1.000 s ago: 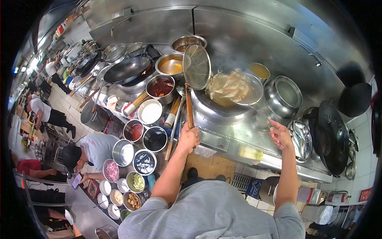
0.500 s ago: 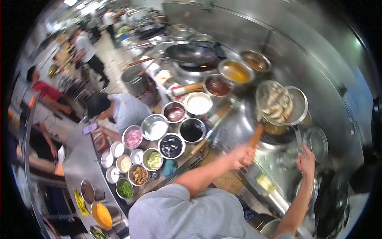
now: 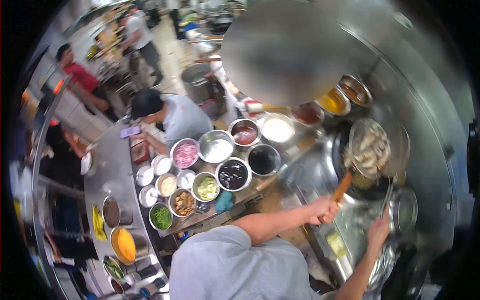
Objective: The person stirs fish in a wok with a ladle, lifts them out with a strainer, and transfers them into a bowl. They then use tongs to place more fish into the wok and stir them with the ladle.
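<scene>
My left hand (image 3: 325, 210) is wrapped around the wooden handle of a strainer (image 3: 343, 186). The strainer's round basket is heaped with pale, curved pieces that look like shrimp (image 3: 371, 150). My right hand (image 3: 378, 232) grips the thin metal handle of a second strainer (image 3: 400, 147), whose round bowl sits right against the first and is partly hidden behind it. Both are above a wok (image 3: 357, 192) that holds brownish liquid.
Metal bowls of sauces and chopped food, such as pink onion (image 3: 185, 153) and green herbs (image 3: 161, 217), stand to the left. A person with a phone (image 3: 130, 131) leans there. A blurred grey oval (image 3: 290, 50) covers the top. A steel wall (image 3: 425, 130) rises at right.
The view has shifted, so the bowls and people appear farther right. My hands still hold both strainers, which sit lower in view. A blurred grey oval now covers the back wok.
</scene>
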A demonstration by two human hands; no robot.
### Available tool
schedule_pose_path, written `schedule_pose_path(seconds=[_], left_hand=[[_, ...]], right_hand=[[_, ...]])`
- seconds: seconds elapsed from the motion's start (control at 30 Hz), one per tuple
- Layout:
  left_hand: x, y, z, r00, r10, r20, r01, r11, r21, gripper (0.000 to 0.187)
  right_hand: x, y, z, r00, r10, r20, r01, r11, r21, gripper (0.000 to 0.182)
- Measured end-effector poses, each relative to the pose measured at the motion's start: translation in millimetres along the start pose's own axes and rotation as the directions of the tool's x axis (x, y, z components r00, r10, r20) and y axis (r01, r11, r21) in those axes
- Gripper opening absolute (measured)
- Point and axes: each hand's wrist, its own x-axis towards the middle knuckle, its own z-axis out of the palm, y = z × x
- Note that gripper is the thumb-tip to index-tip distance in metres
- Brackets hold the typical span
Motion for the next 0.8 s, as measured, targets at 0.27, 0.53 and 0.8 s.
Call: schedule_pose_path(seconds=[0.27,0.53,0.8], left_hand=[[-2.3,3.3,0.5,0.996,-0.069,0.056,0.069,0.998,0.002,0.030],[-12.4,17.1,7.4,0.998,-0.068,0.003,0.068,0.998,0.006,0.034],[-15.2,41.9,8.3,0.998,-0.063,-0.002,0.063,0.998,0.030,0.030]], right_hand=[[-3.4,-12.6,-9.5,0.972,0.232,0.022,-0.233,0.972,0.040,0.065],[-20.4,-6.4,-8.7,0.959,0.267,-0.090,-0.240,0.941,0.238,0.059],[-1.2,69.2,22.9,0.926,0.364,-0.098,-0.344,0.922,0.176,0.058]])
